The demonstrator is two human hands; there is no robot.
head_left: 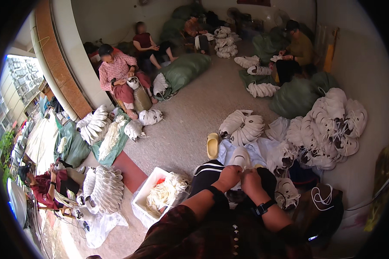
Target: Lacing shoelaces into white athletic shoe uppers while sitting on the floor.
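Observation:
A white shoe (240,156) stands between my knees, its toe pointing away from me. Over its upper part my left hand (230,176) and my right hand (251,180) meet almost knuckle to knuckle. Both have their fingers curled in a pinch, and whatever is between the fingertips is too small to make out. The middle of the shoe is partly hidden behind my hands. To the left of my leg, a white box (141,199) lined with clear plastic holds a tangle of cream shoelaces (166,192).
White shoes are heaped at the right (328,125), with stacked rows of shoes (242,127) ahead. A yellow clog (212,146) lies near my left knee. A dark stool (322,207) stands at my right. Several people sit farther off among green sacks (181,73) and shoe bundles (103,190).

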